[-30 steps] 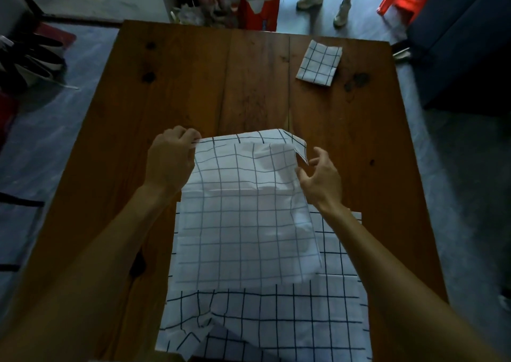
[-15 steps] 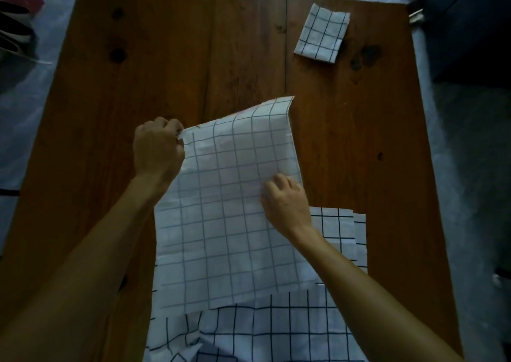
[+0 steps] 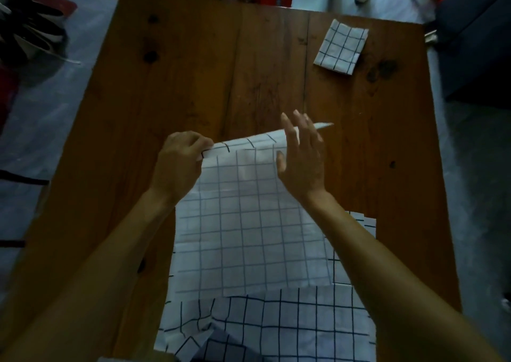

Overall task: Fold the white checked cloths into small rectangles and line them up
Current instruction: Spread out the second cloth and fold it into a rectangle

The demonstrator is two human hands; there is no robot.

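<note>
One small folded white checked rectangle (image 3: 341, 47) lies finished at our wooden table's (image 3: 193, 66) far right. Our left hand (image 3: 179, 162) pinches the far left corner of the next white grid-patterned cloth (image 3: 249, 223), mid-table and unfolded. Our right hand (image 3: 302, 154) hovers with fingers spread at the far edge. More crumpled checked cloths (image 3: 276, 328) wait beneath, so we judge most folding remains.

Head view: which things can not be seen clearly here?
- Stack of cloths: count unclear; the top cloth and both forearms cover it, and the bottom edge cuts it.
- Far right corner of the top cloth: behind the right hand.
- Folded cloth: its layers are too small to count.
</note>
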